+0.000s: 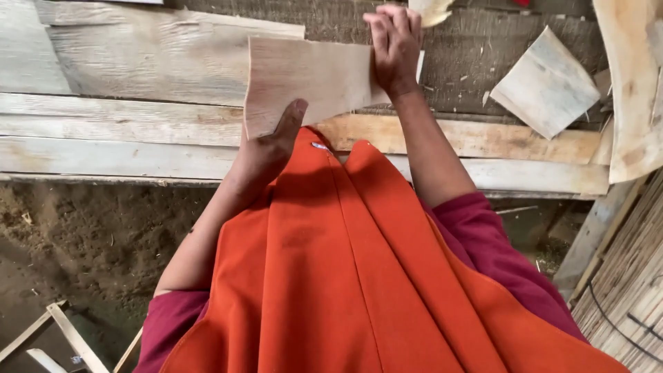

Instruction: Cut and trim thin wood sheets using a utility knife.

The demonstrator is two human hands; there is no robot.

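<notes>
A thin, pale, slightly curved wooden sheet (307, 79) is held above a rough plank workbench (138, 131). My left hand (266, 148) grips its lower left corner, thumb lying on top of the sheet. At the sheet's right edge my right hand (394, 45) rests on it, fingers together and pressing on the surface. An orange cloth (331, 269) hangs down over my front between my arms and hides the lower part of the view.
Another pale sheet piece (545, 83) lies on the dark bench top to the right. A large curved sheet (632, 90) leans at the far right. Bamboo matting (625, 283) stands lower right. Dirt floor (90, 242) and a small wooden frame (65, 338) are lower left.
</notes>
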